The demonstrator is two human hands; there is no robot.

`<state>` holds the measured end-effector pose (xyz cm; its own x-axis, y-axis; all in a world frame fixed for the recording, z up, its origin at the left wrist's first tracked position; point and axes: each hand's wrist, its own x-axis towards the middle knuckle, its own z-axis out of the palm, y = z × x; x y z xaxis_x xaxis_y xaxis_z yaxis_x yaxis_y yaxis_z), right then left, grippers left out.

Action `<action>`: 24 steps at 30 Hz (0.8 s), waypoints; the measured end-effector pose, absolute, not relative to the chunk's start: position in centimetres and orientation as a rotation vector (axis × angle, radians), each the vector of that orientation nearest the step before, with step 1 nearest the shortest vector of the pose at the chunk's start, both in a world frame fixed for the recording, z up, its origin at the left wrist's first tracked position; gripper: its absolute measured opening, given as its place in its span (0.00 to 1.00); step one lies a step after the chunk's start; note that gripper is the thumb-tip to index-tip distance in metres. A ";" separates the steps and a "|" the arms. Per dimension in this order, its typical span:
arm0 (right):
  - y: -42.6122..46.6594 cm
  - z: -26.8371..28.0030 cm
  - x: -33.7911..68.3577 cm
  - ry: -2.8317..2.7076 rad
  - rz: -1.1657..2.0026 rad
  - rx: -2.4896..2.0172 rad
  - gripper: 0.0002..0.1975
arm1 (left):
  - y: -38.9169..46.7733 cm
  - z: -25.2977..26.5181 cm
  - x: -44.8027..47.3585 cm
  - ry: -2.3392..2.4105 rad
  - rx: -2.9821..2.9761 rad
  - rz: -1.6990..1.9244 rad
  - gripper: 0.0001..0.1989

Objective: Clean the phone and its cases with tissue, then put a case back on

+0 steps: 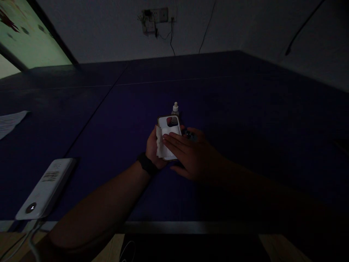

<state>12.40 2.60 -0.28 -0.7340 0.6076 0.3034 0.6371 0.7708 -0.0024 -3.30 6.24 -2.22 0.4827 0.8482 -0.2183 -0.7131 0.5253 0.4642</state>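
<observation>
My left hand point(152, 145) is closed around a light phone case point(163, 121) with a dark rim, tilted up above the table. Something reddish shows in its dark camera cutout. A crumpled white tissue point(160, 147) covers much of the case and hangs over its left edge. My right hand point(191, 154) holds the tissue down on the case with its fingertips, the thumb lower and apart. Behind the case stands a small bottle point(175, 108) with a white dropper cap, its lower part hidden. Small dark bluish round parts point(191, 135) show beside my right fingers; their kind is unclear.
A white power bank point(47, 189) with a cable lies at the left on the dark purple table point(109, 120). Farther left is a sheet of paper point(12, 122). Wall sockets point(155, 16) with cords are at the back. The room is dim.
</observation>
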 end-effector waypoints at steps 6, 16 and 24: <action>2.0 -0.4 12.5 -2.572 -0.131 -1.023 0.31 | 6.3 -2.0 -3.3 0.452 0.316 1.000 0.33; 1.0 -0.6 12.6 -2.512 -0.218 -0.954 0.24 | 6.1 -2.1 -3.3 0.447 0.339 0.995 0.35; 1.0 -1.2 12.0 -2.597 -0.245 -0.926 0.30 | 6.1 -1.8 -3.4 0.459 0.410 1.053 0.32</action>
